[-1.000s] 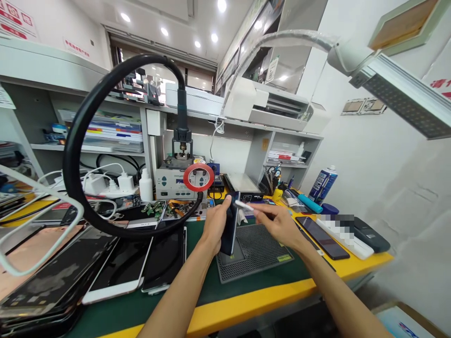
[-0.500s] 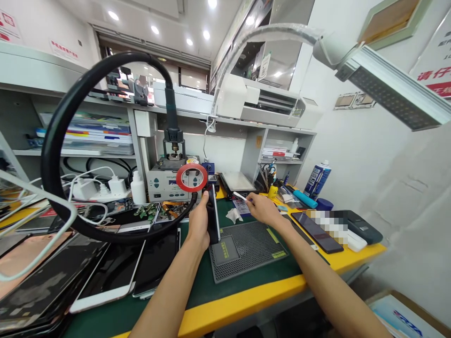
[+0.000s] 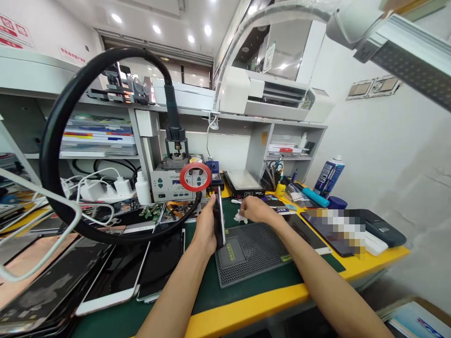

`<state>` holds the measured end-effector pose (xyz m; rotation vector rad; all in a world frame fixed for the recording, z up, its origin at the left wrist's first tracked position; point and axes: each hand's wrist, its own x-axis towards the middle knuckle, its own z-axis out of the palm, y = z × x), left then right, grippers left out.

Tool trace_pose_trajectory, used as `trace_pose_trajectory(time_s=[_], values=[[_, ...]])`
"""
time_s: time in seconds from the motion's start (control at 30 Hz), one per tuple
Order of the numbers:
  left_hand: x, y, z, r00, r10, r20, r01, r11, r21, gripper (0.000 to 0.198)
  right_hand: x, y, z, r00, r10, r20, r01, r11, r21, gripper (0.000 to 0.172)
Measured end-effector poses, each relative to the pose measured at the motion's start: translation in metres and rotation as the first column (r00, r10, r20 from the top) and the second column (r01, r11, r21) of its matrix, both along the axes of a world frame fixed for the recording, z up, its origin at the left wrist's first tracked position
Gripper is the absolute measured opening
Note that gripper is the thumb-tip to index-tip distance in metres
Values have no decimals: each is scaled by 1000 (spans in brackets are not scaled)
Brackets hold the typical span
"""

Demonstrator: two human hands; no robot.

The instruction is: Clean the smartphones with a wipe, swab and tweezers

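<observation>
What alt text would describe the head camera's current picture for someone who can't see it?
A person's left hand holds a dark phone on edge at a cluttered workbench, while the right hand is beside a crumpled white tissue, just past a grey textured mat. More phones lie to the left, where a thick black hose loops.

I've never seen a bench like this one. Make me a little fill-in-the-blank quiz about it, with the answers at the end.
1. The person's left hand holds a ____ upright.
2. The crumpled scrap by the right hand is coloured ____.
3. The tape ring in front of the control box is coloured ____.
4. The spray can stands on the person's ____ side.

Missing words: phone; white; red; right.
</observation>
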<state>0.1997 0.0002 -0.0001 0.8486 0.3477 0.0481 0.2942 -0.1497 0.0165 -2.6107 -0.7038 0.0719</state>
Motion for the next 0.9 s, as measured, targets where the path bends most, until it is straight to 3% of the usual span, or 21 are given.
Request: trace_pose_trajectory(time_s=[0.07, 0.13, 0.17, 0.2, 0.27, 0.3, 0.33, 0.4, 0.5, 0.57, 0.63, 0.73, 0.9], values=[[1, -1, 0, 998, -29, -47, 29, 1000, -2, 45, -3, -4, 3, 999, 28, -25, -25, 994, 102, 19], [1, -2, 0, 996, -52, -75, 52, 999, -6, 46, -10, -7, 8, 986, 105, -129, -55, 938, 343, 29], [2, -2, 0, 995, -60, -83, 59, 998, -8, 46, -14, -7, 11, 963, 178, -204, -48, 853, 519, 32], [2, -3, 0, 994, -65, -91, 65, 998, -9, 46, -19, -5, 14, 927, 265, -265, -14, 730, 683, 34], [2, -5, 0, 992, -74, -104, 74, 997, -7, 45, -29, 2, 16, 867, 397, -301, 79, 486, 870, 37], [2, -5, 0, 991, -78, -107, 77, 997, -4, 45, -33, 7, 17, 866, 411, -286, 94, 427, 899, 36], [3, -6, -1, 991, -82, -109, 83, 997, -1, 44, -36, 13, 16, 880, 399, -257, 82, 404, 911, 35], [3, -8, -1, 989, -97, -109, 98, 995, 5, 43, -38, 25, 13, 928, 338, -156, -13, 447, 894, 32], [2, -9, -3, 984, -135, -116, 137, 991, 4, 44, -35, 34, 7, 971, 213, 112, -221, 598, 771, 25], [2, -9, -4, 979, -163, -126, 164, 986, -1, 45, -33, 34, 3, 935, 164, 314, -334, 701, 629, 28], [2, -9, -5, 972, -193, -135, 194, 981, -6, 45, -33, 31, 1, 879, 176, 442, -403, 769, 496, 36], [2, -10, -6, 960, -236, -151, 238, 971, -3, 47, -40, 26, 2, 863, 235, 447, -434, 798, 418, 40], [0, -10, -8, 965, -227, -128, 229, 973, 7, 41, -56, 19, 10, 913, 340, 226, -408, 762, 502, 34]])
